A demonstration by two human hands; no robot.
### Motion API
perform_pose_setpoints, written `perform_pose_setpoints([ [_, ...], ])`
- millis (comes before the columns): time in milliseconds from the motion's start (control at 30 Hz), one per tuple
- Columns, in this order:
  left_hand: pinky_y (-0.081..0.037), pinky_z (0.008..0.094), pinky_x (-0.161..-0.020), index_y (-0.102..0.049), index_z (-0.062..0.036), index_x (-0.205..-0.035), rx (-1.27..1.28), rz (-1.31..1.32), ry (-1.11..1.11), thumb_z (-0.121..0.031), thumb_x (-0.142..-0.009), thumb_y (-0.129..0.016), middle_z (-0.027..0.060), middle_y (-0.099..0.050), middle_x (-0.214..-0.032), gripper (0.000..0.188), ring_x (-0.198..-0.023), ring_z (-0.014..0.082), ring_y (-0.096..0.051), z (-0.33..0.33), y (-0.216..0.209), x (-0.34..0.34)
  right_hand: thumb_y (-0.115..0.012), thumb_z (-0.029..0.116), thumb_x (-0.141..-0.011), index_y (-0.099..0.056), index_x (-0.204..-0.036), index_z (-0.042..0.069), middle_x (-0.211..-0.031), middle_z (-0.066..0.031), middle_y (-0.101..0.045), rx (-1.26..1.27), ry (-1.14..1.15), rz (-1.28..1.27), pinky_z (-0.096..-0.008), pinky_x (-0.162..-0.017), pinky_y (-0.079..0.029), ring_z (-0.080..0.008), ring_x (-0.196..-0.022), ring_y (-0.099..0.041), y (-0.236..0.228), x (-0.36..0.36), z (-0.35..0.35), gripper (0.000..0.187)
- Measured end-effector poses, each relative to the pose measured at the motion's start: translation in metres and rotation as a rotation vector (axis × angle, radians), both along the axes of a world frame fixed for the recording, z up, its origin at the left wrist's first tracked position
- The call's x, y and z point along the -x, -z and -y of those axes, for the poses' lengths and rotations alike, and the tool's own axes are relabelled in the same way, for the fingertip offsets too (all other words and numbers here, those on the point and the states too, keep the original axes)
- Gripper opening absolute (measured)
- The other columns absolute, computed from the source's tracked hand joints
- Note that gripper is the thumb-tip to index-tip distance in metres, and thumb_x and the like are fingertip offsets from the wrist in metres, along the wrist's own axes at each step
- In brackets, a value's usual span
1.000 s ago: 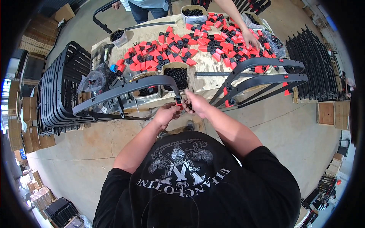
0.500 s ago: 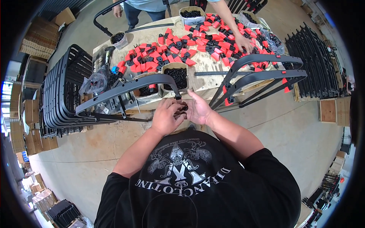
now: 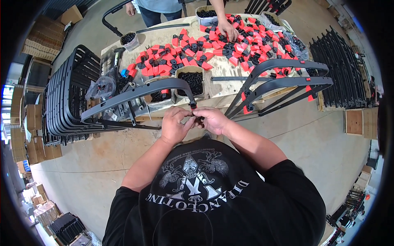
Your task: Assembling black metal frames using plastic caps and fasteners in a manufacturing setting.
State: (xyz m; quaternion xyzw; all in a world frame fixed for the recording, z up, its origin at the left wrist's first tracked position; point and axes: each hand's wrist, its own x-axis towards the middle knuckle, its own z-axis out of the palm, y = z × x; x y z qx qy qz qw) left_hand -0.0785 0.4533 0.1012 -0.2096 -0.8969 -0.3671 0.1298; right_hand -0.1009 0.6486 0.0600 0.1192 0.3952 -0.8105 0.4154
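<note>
A curved black metal tube frame (image 3: 135,93) reaches over the near table edge, its end just above my hands. My left hand (image 3: 174,125) is closed, thumb and fingertips pinched below that end; what they grip is too small to name. My right hand (image 3: 212,121) is curled opposite it, thumb and forefinger at the tube end, where a bit of red shows. Small black pieces (image 3: 200,119) sit within its fingers. Close beyond my hands stands a tub of small black fasteners (image 3: 190,83); left of it is another tub (image 3: 160,96) with a red piece in it.
Red-and-black plastic pieces (image 3: 176,55) cover much of the wooden table (image 3: 221,87). Across it, a co-worker's hand (image 3: 228,30) touches the pile. Two black frames (image 3: 283,74) lean at right; stacked frames (image 3: 69,94) stand left. A hammer (image 3: 117,55) lies on the table.
My right hand has turned from an open palm holding small black pieces to curled fingers at the tube end. My left fingers have drawn together. The co-worker's hand has moved left over the pile.
</note>
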Motion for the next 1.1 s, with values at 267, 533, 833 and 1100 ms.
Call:
perform_pose_setpoints([
  [267, -0.054, 0.0363, -0.073, -0.071, -0.0031, -0.097, -0.133, 0.207, 0.006, -0.011, -0.08, -0.08, 0.0114, -0.069, -0.09, 0.021, -0.083, 0.028, -0.066, 0.003, 0.001, -0.003, -0.067, 0.025, -0.098, -0.068, -0.098, 0.004, -0.085, -0.0037, -0.065, 0.002, -0.075, 0.007, -0.0259, -0.056, -0.042, -0.0122, -0.067, -0.057, -0.002, 0.005, -0.002, 0.021],
  [533, -0.053, 0.0354, -0.079, -0.071, -0.0017, -0.101, -0.193, 0.504, -0.144, -0.022, -0.09, -0.073, 0.0139, -0.069, -0.09, 0.023, -0.085, 0.0245, -0.065, 0.007, 0.031, 0.009, -0.069, 0.032, -0.094, -0.067, -0.101, 0.002, -0.082, -0.01, -0.067, -0.635, -0.047, -0.455, -0.0337, -0.059, -0.049, -0.0198, -0.069, -0.064, 0.029, 0.015, -0.001, 0.03],
  [833, -0.039, 0.0241, -0.056, -0.063, -0.0084, -0.096, -0.72, 1.171, -0.23, -0.029, -0.106, -0.054, -0.0007, -0.059, -0.077, 0.025, -0.065, 0.0083, -0.049, 0.008, 0.07, 0.046, -0.063, 0.023, -0.092, -0.059, -0.101, -0.001, -0.089, -0.0241, -0.068, -1.162, -0.207, -1.052, -0.0515, -0.079, -0.053, -0.0442, -0.089, -0.067, 0.002, 0.033, 0.013, 0.026],
  [1100, -0.035, 0.026, -0.053, -0.057, -0.0107, -0.089, -0.849, 1.324, -0.228, -0.031, -0.108, -0.048, -0.0013, -0.052, -0.072, 0.03, -0.062, 0.0105, -0.045, 0.007, 0.083, 0.051, -0.062, 0.021, -0.094, -0.058, -0.103, -0.003, -0.088, -0.0276, -0.067, -1.211, -0.284, -1.012, -0.0546, -0.079, -0.051, -0.0466, -0.088, -0.066, -0.005, 0.037, 0.017, 0.026],
])
